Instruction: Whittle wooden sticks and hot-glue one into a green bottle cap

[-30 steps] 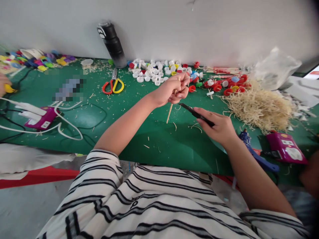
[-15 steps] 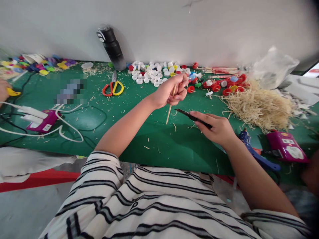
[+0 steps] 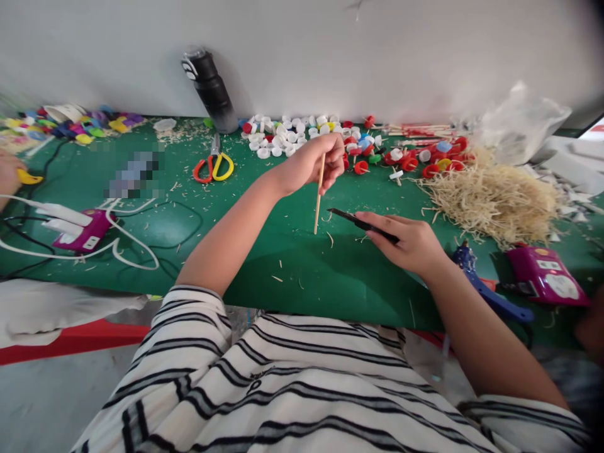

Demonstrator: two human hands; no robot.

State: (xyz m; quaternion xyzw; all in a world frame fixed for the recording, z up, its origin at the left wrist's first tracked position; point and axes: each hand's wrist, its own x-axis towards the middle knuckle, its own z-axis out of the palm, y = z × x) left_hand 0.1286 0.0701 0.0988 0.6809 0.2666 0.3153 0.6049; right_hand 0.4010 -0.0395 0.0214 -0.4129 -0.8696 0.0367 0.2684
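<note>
My left hand [image 3: 309,165] pinches a thin wooden stick [image 3: 318,201] that hangs almost upright, its lower tip just above the green table mat [image 3: 198,207]. A black-handled knife [image 3: 361,223] lies in my right hand [image 3: 406,242], its blade pointing left toward the stick with a small gap between them. Small wood shavings lie scattered on the mat below both hands.
A pile of pale shavings [image 3: 491,198] lies right of my hands. White and red bottle caps [image 3: 292,135], scissors [image 3: 214,165] and a black bottle [image 3: 211,88] line the back. Purple devices [image 3: 547,277] [image 3: 82,231] with cords sit at both sides. Another person's hand [image 3: 9,176] is at the far left.
My left hand has loosened from a fist into a fingertip pinch and shifted slightly left with the stick. My right hand with the knife has barely moved.
</note>
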